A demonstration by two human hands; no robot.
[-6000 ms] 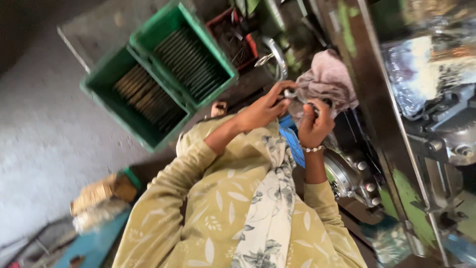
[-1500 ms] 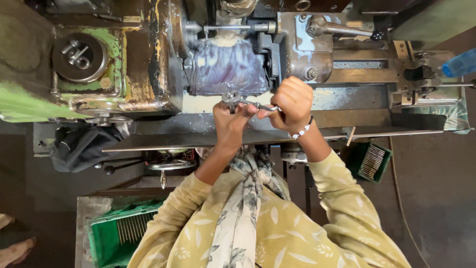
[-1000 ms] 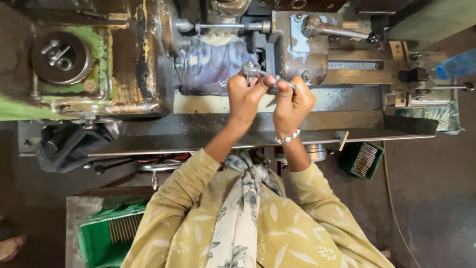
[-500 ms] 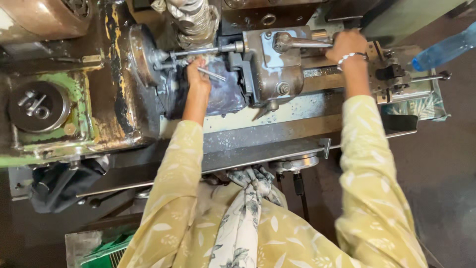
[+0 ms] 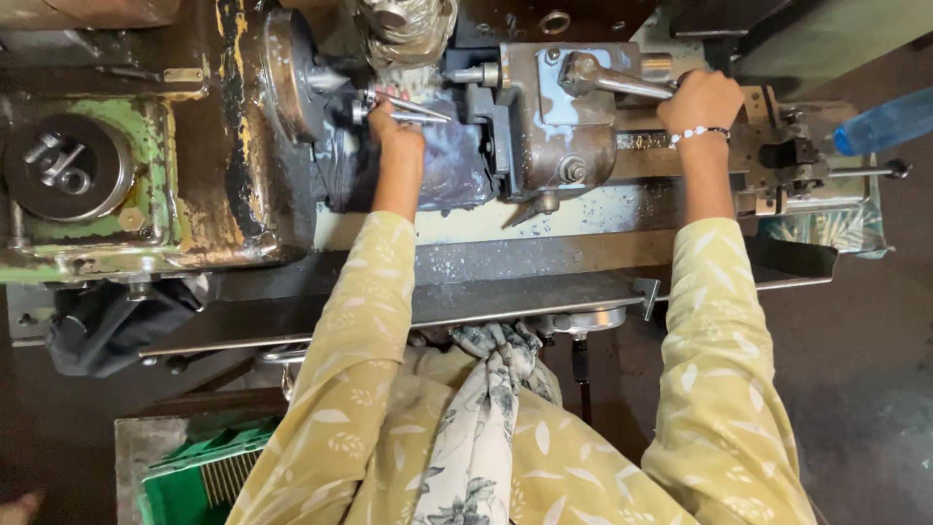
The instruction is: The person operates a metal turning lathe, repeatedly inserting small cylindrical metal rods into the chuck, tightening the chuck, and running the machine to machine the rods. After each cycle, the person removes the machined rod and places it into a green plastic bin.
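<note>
I look down on a worn metal lathe (image 5: 583,209). My left hand (image 5: 394,136) reaches to the round chuck (image 5: 287,73) and pinches a thin pointed metal rod (image 5: 413,109) at the chuck's mouth. My right hand (image 5: 702,99), with a bead bracelet at the wrist, is closed around the long steel lever (image 5: 617,80) on top of the grey carriage block (image 5: 559,126). A wet bluish plastic sheet (image 5: 452,170) lies under my left hand.
The green, rust-stained headstock (image 5: 146,209) with a round disc (image 5: 63,167) fills the left. A dark cloth (image 5: 107,326) hangs below it. A green crate (image 5: 199,476) of metal parts sits at the lower left. A blue plastic bottle (image 5: 889,119) lies at the far right.
Over the frames I turned from the green crates to the lathe. My hands parted: the left went to the chuck with the rod, the right onto the lever. The view has closed in.
</note>
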